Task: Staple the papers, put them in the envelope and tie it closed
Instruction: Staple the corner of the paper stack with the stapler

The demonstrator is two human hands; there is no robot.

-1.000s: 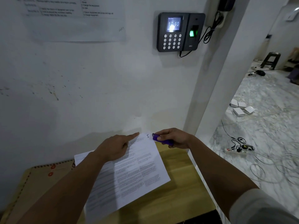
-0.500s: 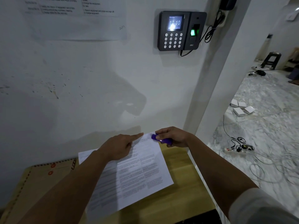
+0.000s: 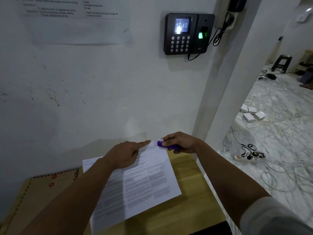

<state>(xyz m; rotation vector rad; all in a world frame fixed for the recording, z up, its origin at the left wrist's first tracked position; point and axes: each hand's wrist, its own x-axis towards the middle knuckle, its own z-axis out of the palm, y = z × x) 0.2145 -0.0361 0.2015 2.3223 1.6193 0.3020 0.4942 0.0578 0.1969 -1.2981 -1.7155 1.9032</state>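
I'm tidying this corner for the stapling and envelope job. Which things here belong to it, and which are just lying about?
Belongs to the job:
papers
purple stapler, gripped by the right hand
brown envelope
left hand, pressing the papers

Just lying about:
wall clock terminal
power strip
white boxes
stool

My left hand [image 3: 124, 154] reaches far forward, forefinger straight, other fingers curled under. My right hand [image 3: 182, 143] lies just right of it, fingers curled in a grip.
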